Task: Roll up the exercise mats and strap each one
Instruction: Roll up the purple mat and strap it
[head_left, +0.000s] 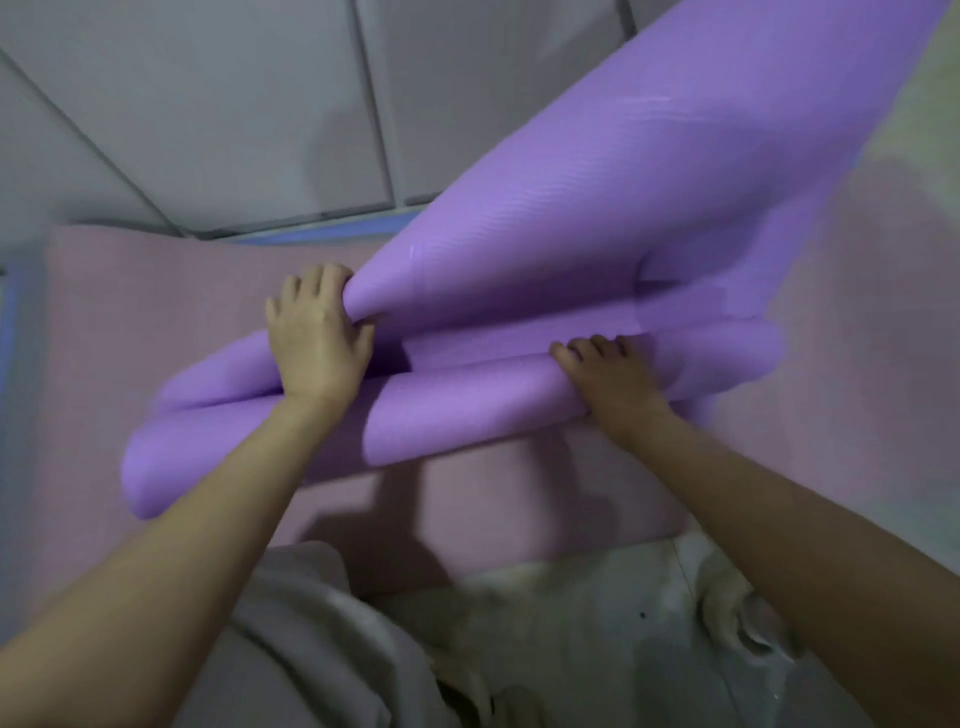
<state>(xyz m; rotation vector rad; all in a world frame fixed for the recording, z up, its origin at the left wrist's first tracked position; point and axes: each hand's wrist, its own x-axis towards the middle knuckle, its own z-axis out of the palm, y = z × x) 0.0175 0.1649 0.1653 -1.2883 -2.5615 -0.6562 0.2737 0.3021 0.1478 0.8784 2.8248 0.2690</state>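
Barely begun, I judge: my right hand (608, 379) curls over the loose near roll of the purple mat (467, 410), my left hand (319, 338) grips a raised fold, the rest trails unrolled beyond across the flat pink mat (156, 312), no strap visible.

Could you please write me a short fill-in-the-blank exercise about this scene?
The half-rolled mat is coloured ____.
It lies on a flat mat coloured ____.
The left hand and the right hand hold it with ____ fingers.
Missing words: purple; pink; curled.
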